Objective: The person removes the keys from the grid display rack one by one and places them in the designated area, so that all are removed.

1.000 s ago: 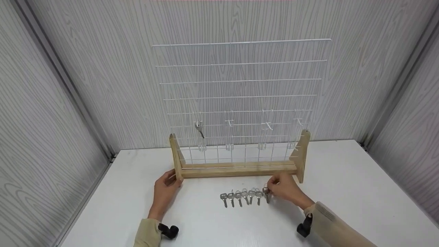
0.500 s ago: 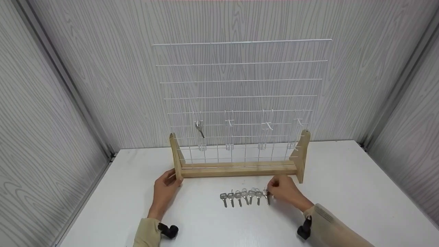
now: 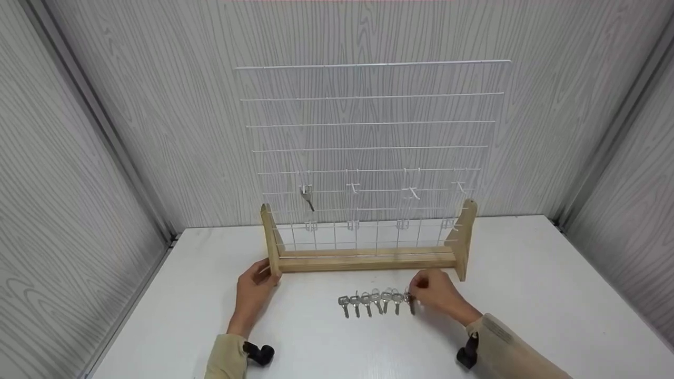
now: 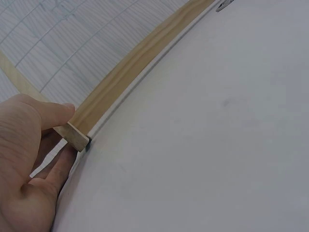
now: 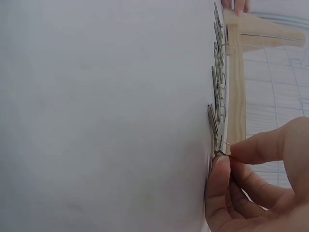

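My left hand (image 3: pixel 254 295) grips the front foot of the wooden left upright (image 3: pixel 269 237) of a wire grid rack, thumb on one side and fingers on the other. At the right end of a row of silver keys (image 3: pixel 366 300), my right hand (image 3: pixel 439 295) pinches the ring of the last key (image 3: pixel 412 305) between thumb and index finger. That key stays low over the white table, partly covered by the fingertips. In the right wrist view the other keys (image 5: pixel 216 82) lie lined up, rings toward the rack. One key (image 3: pixel 306 196) hangs from the rack's leftmost upper hook.
The white wire grid (image 3: pixel 368 125) stands upright in its wooden base bar (image 3: pixel 363 263) behind the keys. More white hooks, such as one upper hook (image 3: pixel 413 192), stick out in two rows. Wood-grain panels (image 3: pixel 126 131) enclose the white table (image 3: pixel 316 347) at the back and sides.
My right hand has lowered slightly, and the key it pinches has turned and shifted a little among the fingertips. The left hand stays in place on the rack.
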A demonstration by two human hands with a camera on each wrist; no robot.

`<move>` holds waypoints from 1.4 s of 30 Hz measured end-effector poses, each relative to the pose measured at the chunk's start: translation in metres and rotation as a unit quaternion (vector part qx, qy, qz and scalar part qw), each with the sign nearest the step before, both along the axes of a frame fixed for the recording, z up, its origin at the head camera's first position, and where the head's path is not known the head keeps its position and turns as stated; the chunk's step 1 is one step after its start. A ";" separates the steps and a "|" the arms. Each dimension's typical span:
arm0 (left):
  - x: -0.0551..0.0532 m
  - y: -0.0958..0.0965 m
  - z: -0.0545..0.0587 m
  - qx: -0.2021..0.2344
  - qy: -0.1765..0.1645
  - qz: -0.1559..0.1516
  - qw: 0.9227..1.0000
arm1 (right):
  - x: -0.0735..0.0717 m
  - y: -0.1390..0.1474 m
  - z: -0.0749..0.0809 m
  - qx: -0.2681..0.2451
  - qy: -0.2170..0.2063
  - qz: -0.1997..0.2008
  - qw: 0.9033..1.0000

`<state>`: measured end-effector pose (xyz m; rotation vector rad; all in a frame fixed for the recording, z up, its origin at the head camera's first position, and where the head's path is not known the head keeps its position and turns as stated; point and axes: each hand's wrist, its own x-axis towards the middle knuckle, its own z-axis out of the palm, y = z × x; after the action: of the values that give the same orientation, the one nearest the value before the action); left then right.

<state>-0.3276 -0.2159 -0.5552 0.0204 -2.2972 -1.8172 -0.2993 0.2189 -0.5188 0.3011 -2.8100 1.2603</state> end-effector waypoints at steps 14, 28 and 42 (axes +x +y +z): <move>0.001 0.001 0.002 0.028 0.003 -0.010 1.000 | -0.001 0.004 0.000 0.004 0.013 0.029 0.999; 0.001 0.001 0.001 0.024 0.003 -0.009 1.000 | -0.002 0.002 0.000 0.005 0.011 0.016 1.000; 0.001 0.001 0.001 0.022 0.004 -0.007 1.000 | -0.003 0.003 0.004 0.004 0.006 0.026 1.000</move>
<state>-0.3270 -0.2152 -0.5537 0.0043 -2.2574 -1.8714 -0.3021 0.2220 -0.5147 0.3839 -2.8152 1.2532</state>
